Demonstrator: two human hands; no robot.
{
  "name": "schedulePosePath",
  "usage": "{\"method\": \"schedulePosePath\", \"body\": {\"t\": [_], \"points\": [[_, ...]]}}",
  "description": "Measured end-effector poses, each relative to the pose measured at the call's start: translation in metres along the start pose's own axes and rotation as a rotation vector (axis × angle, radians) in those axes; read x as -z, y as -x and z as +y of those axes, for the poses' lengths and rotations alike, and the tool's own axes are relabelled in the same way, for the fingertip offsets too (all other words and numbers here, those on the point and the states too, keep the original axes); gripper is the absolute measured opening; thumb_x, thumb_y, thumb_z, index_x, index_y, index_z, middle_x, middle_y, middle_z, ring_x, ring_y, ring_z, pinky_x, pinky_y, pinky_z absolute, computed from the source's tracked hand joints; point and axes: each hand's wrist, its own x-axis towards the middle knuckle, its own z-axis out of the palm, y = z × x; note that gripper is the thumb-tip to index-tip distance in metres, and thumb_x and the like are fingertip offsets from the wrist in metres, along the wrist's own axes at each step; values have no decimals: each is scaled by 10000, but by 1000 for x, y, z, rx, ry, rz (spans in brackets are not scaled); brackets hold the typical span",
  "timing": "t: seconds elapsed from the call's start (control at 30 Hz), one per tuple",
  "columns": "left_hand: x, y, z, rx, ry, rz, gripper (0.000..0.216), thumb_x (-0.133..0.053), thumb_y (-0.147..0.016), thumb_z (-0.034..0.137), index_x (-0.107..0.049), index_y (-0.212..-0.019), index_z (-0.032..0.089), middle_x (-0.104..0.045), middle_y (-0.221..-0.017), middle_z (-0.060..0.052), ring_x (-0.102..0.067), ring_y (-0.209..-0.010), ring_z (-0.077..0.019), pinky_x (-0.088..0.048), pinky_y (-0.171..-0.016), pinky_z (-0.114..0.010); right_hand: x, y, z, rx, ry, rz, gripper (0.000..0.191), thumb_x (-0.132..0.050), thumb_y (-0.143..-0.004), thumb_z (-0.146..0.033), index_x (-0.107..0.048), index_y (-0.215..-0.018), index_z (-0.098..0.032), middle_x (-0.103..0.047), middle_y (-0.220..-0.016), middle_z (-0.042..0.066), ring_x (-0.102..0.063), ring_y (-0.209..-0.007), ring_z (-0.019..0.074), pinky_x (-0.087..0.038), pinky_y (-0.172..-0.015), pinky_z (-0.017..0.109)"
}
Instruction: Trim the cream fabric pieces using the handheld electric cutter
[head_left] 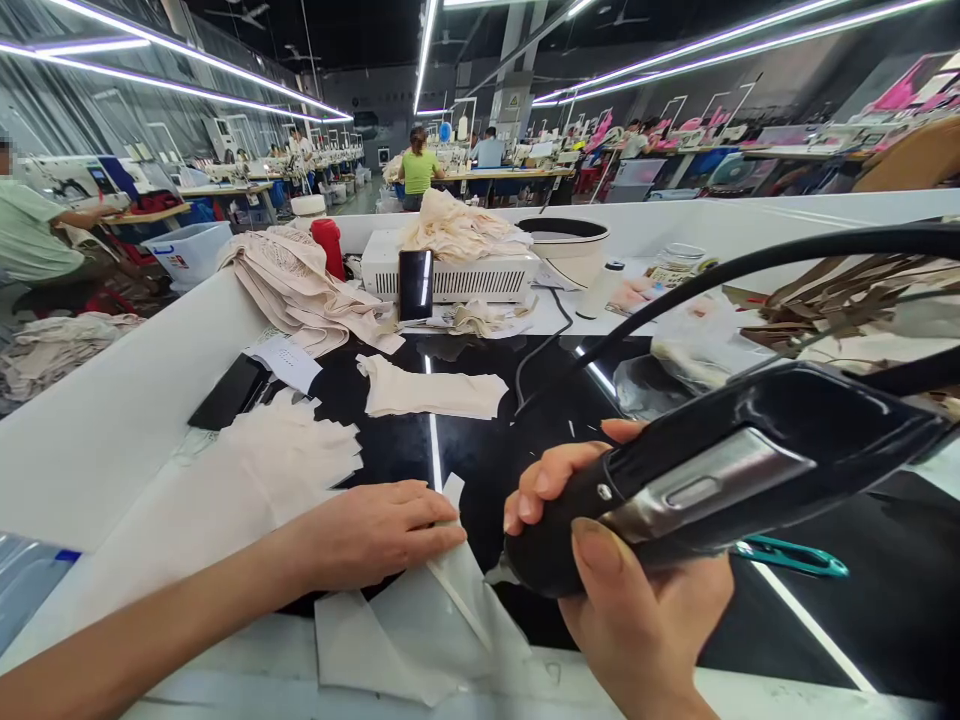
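Handheld electric tool (720, 480): black, glossy, silver trigger plate, thick cable at rear; tilted nose-down, tip on the fabric. Cream fabric piece (420, 630): flat, one raised crease, lying at near edge of black tabletop (480, 450).

The left hand (375, 530) lies flat on a fabric piece (427, 630) at the worktable's (480, 450) near edge. The right hand (630, 590), at its 3 o'clock, grips a corded tool (720, 470). Cut pieces (292, 450) are stacked at 10 o'clock and a fabric strip (431, 392) lies at 12, with a phone (415, 284) propped against a machine (480, 278) behind it.
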Motion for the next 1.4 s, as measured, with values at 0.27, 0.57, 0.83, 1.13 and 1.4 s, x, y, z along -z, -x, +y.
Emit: {"method": "schedulePosePath", "body": {"t": [0.27,0.57,0.83,1.13,1.4], "points": [[7,1,10,-25,-146,-31,396,-483,-1199,86,-695,-1464,292,-716,-1367,-135,-713,-1263,-219,-608,-1112,-338,0,-1,0,-1,27,-1,414,-968,-967,-418,-725,-1291,-331,-756,-877,-26,-731,-639,166,-661,-539,294],[4,2,16,9,-154,-10,365,-570,-1192,113,-685,-1481,305,-719,-1435,-135,-699,-1378,-237,-585,-1166,-355,-5,-9,-1,12,63,64,429,-991,-928,-445,-735,-1256,-341,-737,-837,-33,-698,-602,190,-647,-511,340],[4,2,17,21,-114,5,367,-570,-1193,105,-682,-1489,290,-719,-1445,-141,-696,-1388,-248,-600,-1158,-370,-4,-10,8,9,91,46,458,-979,-936,-455,-704,-1284,-344,-747,-864,-44,-703,-609,175,-647,-532,316],[1,3,19,42,-68,33,362,-603,-1180,95,-710,-1472,280,-719,-1471,-156,-703,-1395,-268,-607,-1166,-381,-6,-14,11,43,118,61,408,-932,-980,-446,-681,-1286,-347,-755,-869,-43,-712,-591,187,-660,-531,342],[2,3,20,58,-50,28,361,-639,-1175,120,-714,-1486,288,-704,-1490,-151,-717,-1344,-270,-606,-1165,-389,-8,-15,20,32,142,48,296,-901,-1002,-392,-651,-1148,-327,-763,-888,-45,-708,-606,166,-639,-550,313]]}}
